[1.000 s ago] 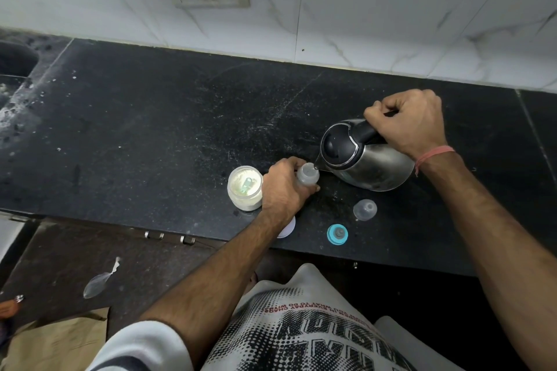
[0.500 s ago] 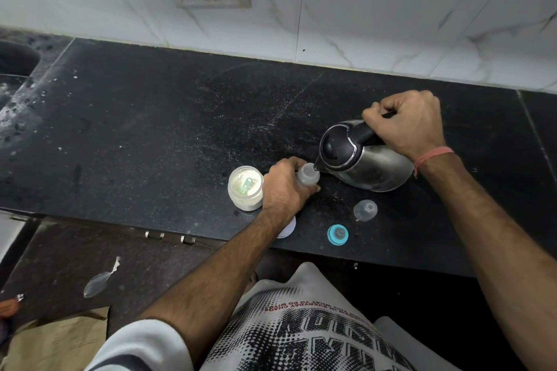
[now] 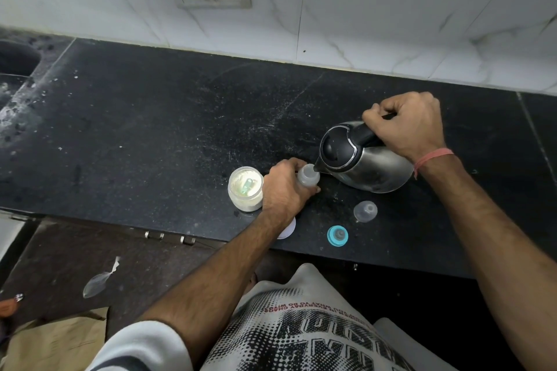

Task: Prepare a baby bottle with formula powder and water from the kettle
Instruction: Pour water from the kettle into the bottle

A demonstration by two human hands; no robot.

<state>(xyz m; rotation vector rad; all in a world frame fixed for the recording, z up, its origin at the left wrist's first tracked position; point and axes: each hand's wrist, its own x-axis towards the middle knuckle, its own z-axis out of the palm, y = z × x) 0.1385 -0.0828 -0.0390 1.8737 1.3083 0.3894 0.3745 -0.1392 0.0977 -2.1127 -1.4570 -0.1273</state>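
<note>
Right hand (image 3: 405,126) grips tilted kettle (image 3: 361,161) handle, spout over bottle (image 3: 308,175); left hand (image 3: 283,193) clasps bottle near counter (image 3: 150,129) front edge.

I can't see most of the bottle (image 3: 308,177): my left hand (image 3: 283,193) wraps its body, leaving only the open neck. My right hand (image 3: 407,126) covers the kettle (image 3: 361,159) handle. Whether water is running from the spout I cannot tell. A white lid (image 3: 288,230) is mostly behind my left wrist. The sink (image 3: 15,60) is cut off at the left edge.
</note>
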